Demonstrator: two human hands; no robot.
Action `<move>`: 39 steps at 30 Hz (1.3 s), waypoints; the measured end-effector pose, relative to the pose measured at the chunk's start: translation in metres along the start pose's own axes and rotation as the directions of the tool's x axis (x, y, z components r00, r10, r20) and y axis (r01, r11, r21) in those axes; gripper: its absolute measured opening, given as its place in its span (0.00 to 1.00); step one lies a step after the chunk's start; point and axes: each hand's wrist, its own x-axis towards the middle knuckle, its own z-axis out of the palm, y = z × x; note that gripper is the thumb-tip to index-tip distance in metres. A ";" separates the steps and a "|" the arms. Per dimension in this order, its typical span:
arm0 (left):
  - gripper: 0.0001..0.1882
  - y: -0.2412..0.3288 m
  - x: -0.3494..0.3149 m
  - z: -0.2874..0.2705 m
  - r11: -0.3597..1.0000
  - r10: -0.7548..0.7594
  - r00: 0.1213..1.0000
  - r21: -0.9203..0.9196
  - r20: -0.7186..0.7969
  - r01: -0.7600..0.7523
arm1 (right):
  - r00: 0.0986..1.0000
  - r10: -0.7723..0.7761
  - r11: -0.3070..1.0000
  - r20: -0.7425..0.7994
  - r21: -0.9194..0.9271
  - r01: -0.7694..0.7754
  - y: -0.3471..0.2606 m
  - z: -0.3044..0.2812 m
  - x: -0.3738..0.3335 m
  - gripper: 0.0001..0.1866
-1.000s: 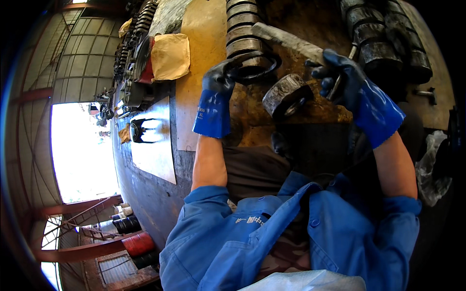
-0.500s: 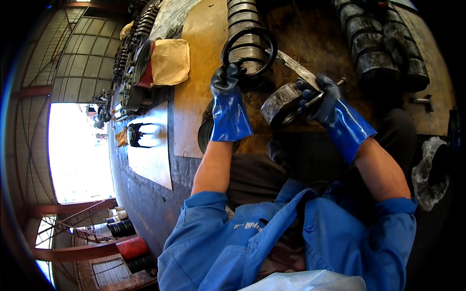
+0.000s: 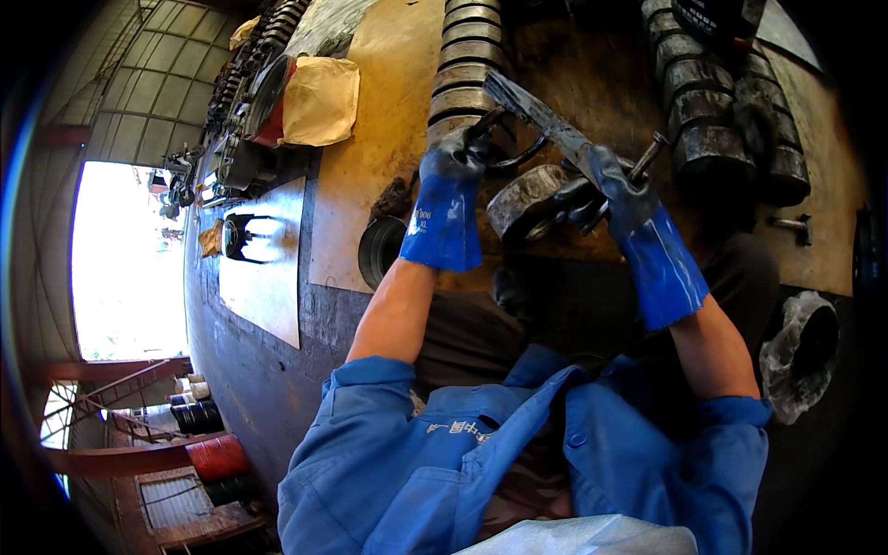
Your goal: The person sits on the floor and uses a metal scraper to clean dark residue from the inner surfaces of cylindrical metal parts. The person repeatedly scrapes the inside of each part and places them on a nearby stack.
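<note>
My left hand (image 3: 450,171), in a blue and black rubber glove, is closed on a thin black ring (image 3: 507,164), tilted and partly hidden. In my gloved right hand (image 3: 631,199) is a flat metal blade (image 3: 541,116), pointing up and left. The blade's far end crosses in front of the ring's upper side; whether they touch I cannot tell. A metal rod (image 3: 647,157) with a knobbed end also sticks out of my right fist. Just below the ring, a short, worn metal cylinder (image 3: 525,196) lies between my hands.
A row of ringed metal cylinders (image 3: 462,79) runs away ahead; more stacked cylinders (image 3: 705,106) lie at right. A bolt (image 3: 793,227) and a plastic-wrapped ring (image 3: 800,356) are nearby. Brown paper (image 3: 319,102) and a round metal part (image 3: 377,252) lie at left.
The black ring has tilted from facing me to a slanted, narrower outline. My right hand has brought the blade up and leftward across it. The whole view has shifted slightly.
</note>
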 end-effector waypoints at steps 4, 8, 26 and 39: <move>0.10 -0.016 0.002 -0.014 0.993 -0.063 0.997 -0.106 -0.035 0.059 | 0.994 -0.039 0.987 0.103 -0.148 0.054 0.001 0.001 0.006 0.30; 0.10 -0.024 -0.007 -0.016 0.899 -0.201 0.977 -0.410 -0.073 0.154 | 0.985 0.141 0.950 -0.101 -0.266 -0.164 -0.014 0.011 -0.007 0.31; 0.11 -0.009 -0.016 0.032 0.820 0.030 0.990 -0.570 0.140 0.056 | 0.979 -0.182 0.915 -0.088 -0.381 0.135 0.006 0.001 0.003 0.21; 0.12 -0.020 0.106 -0.017 0.659 0.082 0.921 -0.714 0.381 0.237 | 0.973 -0.231 0.856 -0.006 -0.477 0.200 0.007 -0.026 0.022 0.24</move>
